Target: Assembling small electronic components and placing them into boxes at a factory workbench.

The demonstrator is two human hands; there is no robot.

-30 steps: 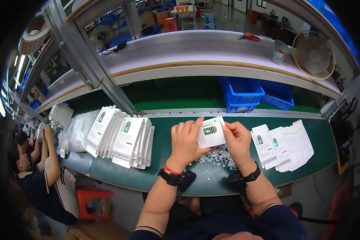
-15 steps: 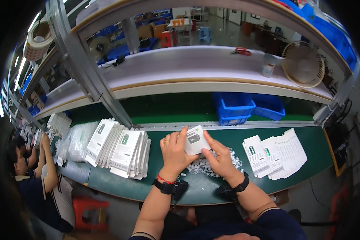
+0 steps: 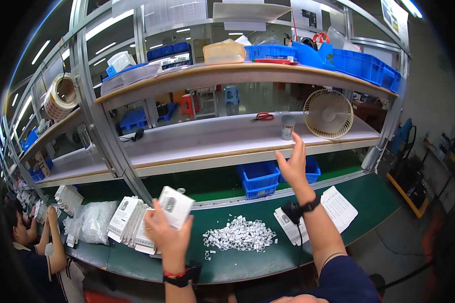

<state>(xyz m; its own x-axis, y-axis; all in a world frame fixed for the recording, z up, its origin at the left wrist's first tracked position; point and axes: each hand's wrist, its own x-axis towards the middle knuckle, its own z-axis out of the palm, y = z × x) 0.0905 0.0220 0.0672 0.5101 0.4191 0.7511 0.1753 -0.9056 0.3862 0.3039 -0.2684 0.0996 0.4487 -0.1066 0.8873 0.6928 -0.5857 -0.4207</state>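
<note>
My left hand [image 3: 171, 233] grips a small white printed box [image 3: 176, 206], thumb and fingers at its lower edges, above the front end of the stacked white printed cards [image 3: 129, 219]. Off to the right, my right hand [image 3: 294, 164] is raised in front of the middle shelf with fingers apart and nothing in them. Its fingertips come just below a clear cup [image 3: 287, 126] in the picture; whether they touch it I cannot tell. A pile of small white ring-shaped parts [image 3: 241, 234] lies on the green table between my arms.
Blue bins [image 3: 259, 179] stand under the shelf [image 3: 202, 136]. More white cards [image 3: 338, 207] lie at the right, partly behind my right forearm. Red-handled scissors [image 3: 263, 116] and a round fan [image 3: 328, 114] are on the shelf. A bubble-wrap bag [image 3: 93, 222] and a co-worker [image 3: 28, 242] are at left.
My right hand has let go of the white box and risen toward the shelf. The left hand has carried the box leftward, to the card stacks. The view has tilted up.
</note>
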